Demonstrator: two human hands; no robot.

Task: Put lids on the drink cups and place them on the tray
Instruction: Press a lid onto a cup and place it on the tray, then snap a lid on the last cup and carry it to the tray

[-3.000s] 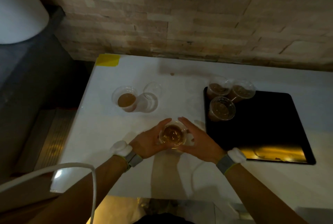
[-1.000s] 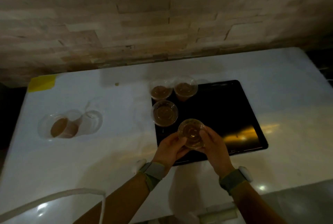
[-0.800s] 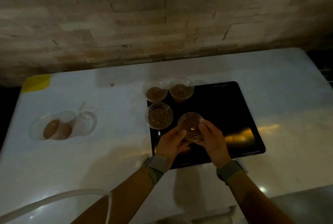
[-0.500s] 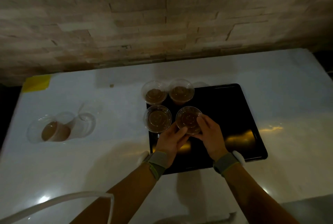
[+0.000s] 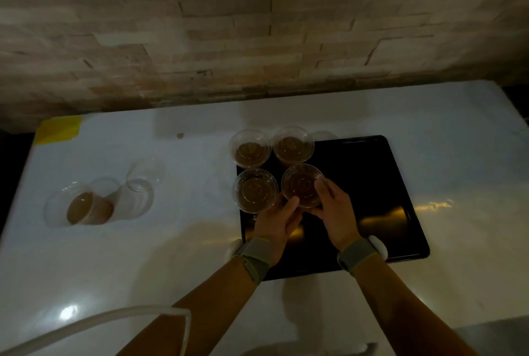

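Note:
A black tray [image 5: 372, 184] lies on the white table. Three lidded clear cups of brown drink stand at its left end: two at the back [image 5: 252, 149] [image 5: 292, 145] and one in front [image 5: 255, 189]. A fourth lidded cup [image 5: 300, 182] sits to the right of that front cup, with my left hand [image 5: 279, 222] and my right hand [image 5: 335, 209] both wrapped around it. Far left on the table stands an uncovered cup of brown drink [image 5: 86, 208], with a loose clear lid [image 5: 141, 184] beside it.
A stone brick wall runs along the table's far edge. Yellow tape [image 5: 58, 129] marks the back left corner. A white cable [image 5: 100, 324] curves across the near left. The tray's right half is bare.
Both hands carried the lidded cup from the table's front onto the tray and moved it back, beside the front left cup. My view swung right.

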